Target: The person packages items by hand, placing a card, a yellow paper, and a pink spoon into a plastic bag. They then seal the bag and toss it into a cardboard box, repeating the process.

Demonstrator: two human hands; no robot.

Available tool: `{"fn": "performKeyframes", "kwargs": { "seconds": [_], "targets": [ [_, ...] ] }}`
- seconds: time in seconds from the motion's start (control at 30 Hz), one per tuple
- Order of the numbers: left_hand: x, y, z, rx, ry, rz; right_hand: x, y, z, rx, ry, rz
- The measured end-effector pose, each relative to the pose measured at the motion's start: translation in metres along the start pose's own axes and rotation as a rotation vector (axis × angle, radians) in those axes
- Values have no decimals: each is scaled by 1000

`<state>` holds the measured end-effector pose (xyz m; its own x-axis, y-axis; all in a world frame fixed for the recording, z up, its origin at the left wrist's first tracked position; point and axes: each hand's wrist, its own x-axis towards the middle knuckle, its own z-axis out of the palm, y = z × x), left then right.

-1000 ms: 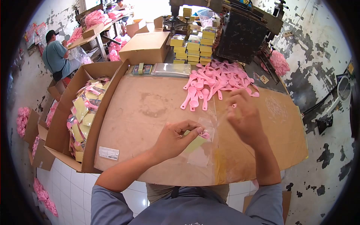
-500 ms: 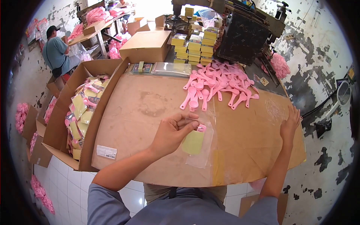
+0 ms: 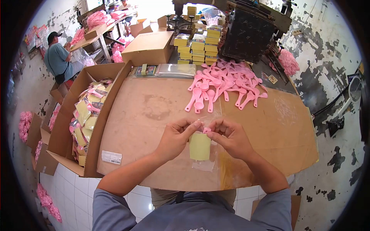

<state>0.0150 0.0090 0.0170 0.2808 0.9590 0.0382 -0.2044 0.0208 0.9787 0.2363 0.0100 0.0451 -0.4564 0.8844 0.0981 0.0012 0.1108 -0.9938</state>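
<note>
A clear plastic bag (image 3: 204, 165) hangs between my hands over the cardboard-covered table, with a pale yellow-green card (image 3: 200, 147) inside it. My left hand (image 3: 175, 135) pinches the bag's upper left edge between thumb and fingers. On the other side, my right hand (image 3: 230, 138) has thumb and fingers closed at the upper right, on the handle end of a pink spoon (image 3: 207, 130). The rest of that spoon is hard to make out. Beyond my hands lies a pile of loose pink spoons (image 3: 227, 82).
An open carton (image 3: 111, 111) of filled bags stands at the left. Stacks of yellow cards (image 3: 198, 48), flat plastic bags (image 3: 176, 70) and a closed box (image 3: 148, 46) sit at the back. Another person (image 3: 58, 57) sits at the far left.
My right hand has come in from the table's right side to the bag and closed on the spoon's handle end. My left hand still pinches the bag.
</note>
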Motion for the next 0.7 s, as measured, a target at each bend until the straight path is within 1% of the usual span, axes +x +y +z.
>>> {"fn": "performKeyframes", "kwargs": {
  "seconds": [0.07,0.17,0.27,0.37,0.47,0.57,0.67,0.7],
  "targets": [
    [0,0,-1,23,-7,-27,2,1,-5,39,-67,41],
    [-3,-1,2,-7,-38,-1,1,15,-15,46,-132,-36],
    [-2,1,2,23,12,-41,1,17,-17,200,-103,-32],
    [-1,2,1,25,20,-29,3,2,-1,246,46,-3],
    [0,-4,1,-14,-27,-22,0,21,-5,142,-30,65],
    [-1,3,3,-109,-32,-38,-2,18,-5,151,-38,84],
    [-2,9,1,53,-15,-90,-3,19,-14,192,-61,101],
    [-2,7,1,35,-42,-78,-3,19,-16,154,-116,63]
  ]
}}
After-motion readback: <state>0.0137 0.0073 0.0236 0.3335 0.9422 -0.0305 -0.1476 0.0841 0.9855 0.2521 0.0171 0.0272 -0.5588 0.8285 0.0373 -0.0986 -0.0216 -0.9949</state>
